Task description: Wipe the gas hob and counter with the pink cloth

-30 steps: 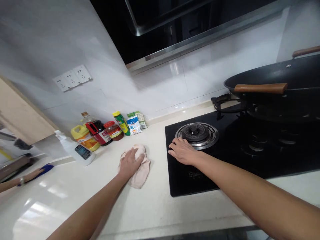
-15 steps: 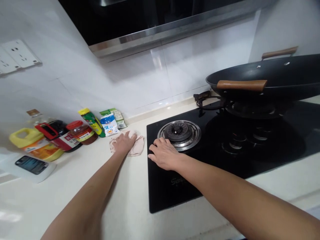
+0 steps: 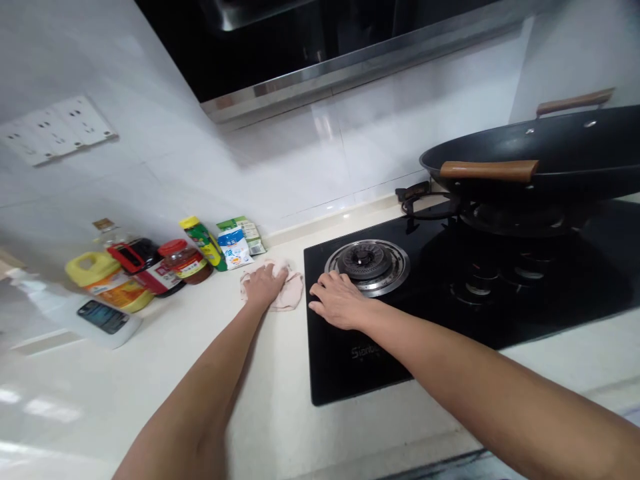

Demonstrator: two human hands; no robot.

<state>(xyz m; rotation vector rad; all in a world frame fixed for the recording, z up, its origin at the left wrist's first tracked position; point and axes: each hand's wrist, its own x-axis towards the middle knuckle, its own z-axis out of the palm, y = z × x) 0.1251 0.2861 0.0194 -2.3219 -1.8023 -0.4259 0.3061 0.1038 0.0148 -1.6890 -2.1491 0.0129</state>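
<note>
My left hand [image 3: 266, 285] presses down on a pale pink cloth [image 3: 291, 293] lying on the white counter, left of the stove. Its fingers are over the cloth and bunch it a little. My right hand [image 3: 341, 300] rests on the left part of the black glass stove [image 3: 360, 373], with fingers slightly bent and apart and nothing held. Its fingertips are beside the near-left edge of the round burner [image 3: 367, 263].
Behind the cloth stand seasoning packets [image 3: 235, 248], a green bottle [image 3: 205, 243], a red-lidded jar [image 3: 186, 261], a dark red-handled jug [image 3: 147, 267], a yellow jug [image 3: 110, 283] and a white spray bottle [image 3: 95, 321]. A large wok [image 3: 575, 150] sits on the right burner, beside a loose pan support [image 3: 425, 203].
The view has shifted left, so everything sits further right in the picture. My left hand remains on the cloth and my right hand on the stove.
</note>
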